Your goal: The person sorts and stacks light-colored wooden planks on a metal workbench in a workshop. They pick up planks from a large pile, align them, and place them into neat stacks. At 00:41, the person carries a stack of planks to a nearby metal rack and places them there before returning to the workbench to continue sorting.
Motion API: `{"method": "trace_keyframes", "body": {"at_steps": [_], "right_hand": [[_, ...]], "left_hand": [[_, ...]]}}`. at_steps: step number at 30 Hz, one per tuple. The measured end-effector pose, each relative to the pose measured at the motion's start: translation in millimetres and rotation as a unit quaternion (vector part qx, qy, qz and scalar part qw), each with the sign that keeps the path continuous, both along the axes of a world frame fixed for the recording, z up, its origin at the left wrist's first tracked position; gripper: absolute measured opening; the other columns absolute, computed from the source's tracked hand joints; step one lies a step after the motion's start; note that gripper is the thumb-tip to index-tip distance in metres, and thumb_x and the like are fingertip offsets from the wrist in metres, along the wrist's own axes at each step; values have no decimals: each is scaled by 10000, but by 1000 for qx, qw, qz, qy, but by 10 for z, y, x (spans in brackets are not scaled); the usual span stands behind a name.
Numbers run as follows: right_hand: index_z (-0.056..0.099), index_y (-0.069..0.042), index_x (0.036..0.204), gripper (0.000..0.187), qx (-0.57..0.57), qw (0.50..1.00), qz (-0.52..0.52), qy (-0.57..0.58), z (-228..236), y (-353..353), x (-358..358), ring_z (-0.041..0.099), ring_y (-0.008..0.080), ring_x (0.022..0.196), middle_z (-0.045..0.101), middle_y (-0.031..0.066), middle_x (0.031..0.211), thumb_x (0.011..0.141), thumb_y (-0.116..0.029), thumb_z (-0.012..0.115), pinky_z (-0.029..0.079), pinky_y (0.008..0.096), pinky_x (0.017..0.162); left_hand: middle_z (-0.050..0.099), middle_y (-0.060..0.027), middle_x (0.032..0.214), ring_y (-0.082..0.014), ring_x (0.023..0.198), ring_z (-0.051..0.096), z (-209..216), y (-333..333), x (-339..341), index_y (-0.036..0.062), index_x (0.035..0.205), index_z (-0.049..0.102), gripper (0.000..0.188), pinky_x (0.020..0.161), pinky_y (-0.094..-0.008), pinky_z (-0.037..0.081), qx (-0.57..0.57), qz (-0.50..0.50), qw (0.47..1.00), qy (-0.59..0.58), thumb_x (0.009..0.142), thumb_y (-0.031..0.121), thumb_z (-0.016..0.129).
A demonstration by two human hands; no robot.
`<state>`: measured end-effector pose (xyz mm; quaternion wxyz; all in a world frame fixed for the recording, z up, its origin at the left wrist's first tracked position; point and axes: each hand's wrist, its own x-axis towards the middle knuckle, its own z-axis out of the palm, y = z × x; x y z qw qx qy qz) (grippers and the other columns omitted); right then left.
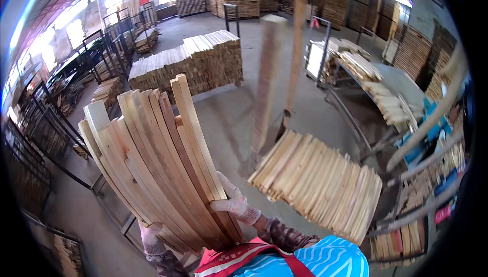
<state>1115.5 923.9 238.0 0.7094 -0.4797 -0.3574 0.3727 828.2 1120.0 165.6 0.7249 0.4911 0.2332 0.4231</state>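
Fingers of the left hand (151, 235), in a pale knitted glove, are closed on the lower left edge of an upright bundle of long, pale-brown wooden strips (161, 170); those behind it are hidden. The right hand (235, 203), likewise gloved, grips its right edge. Bundle located at 8 o'clock in view. At 4 o'clock: a slanting row of pale wooden slats (320, 185). Between 10 and 11 o'clock, farther off: a broad, block-shaped stack of light timber (203, 68).

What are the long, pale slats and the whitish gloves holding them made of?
Long, pale wooden slats: apparently raw solid wood; streaky grain and dark marks show, without varnish gloss. Whitish, hand-shaped fabric gloves: probably knitted, judging by the soft, matte surface and snug cuffs; fibre unclear.
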Motion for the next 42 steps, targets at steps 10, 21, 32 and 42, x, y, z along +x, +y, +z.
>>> {"method": "trace_keyframes", "body": {"at_steps": [10, 21, 32, 42], "right_hand": [[276, -35, 1586, 970, 45, 997, 34, 54, -99, 2738, 1948, 311, 211, 1459, 390, 90, 1556, 798, -161, 828, 227, 345, 1198], [208, -20, 1600, 1012, 7, 995, 73, 70, 105, 5833, 4139, 339, 212, 1452, 360, 114, 1578, 805, -151, 820, 280, 348, 1193], [211, -11, 1595, 956, -38, 999, 19, 30, -137, 8798, 6372, 411, 189, 1390, 400, 117, 1557, 879, -265, 791, 351, 318, 1145], [389, -23, 1517, 612, -57, 998, -14, 34, -824, 11031, 8471, 478, 223, 1360, 498, 150, 1474, 1041, -373, 548, 369, 326, 1140]], "left_hand": [[626, -110, 1220, -255, 1090, 630, 557, 2198, 2260, -12, 1397, 464, 725, 928, -392, 533, -14, 59, 998, -11, 732, 175, 682], [635, -52, 1019, -184, 873, 657, 765, 4892, 4461, -20, 1373, 464, 679, 797, -341, 573, -44, 107, 993, -35, 736, 163, 615], [589, -133, 1250, -274, 1088, 638, 636, 8001, 6752, 6, 1463, 379, 772, 923, -404, 560, -71, 34, 997, -10, 764, 191, 651], [619, -141, 1248, -283, 1099, 653, 255, 10348, 8795, 29, 1462, 390, 742, 914, -430, 579, -169, -69, 983, 11, 821, 247, 695]]}}
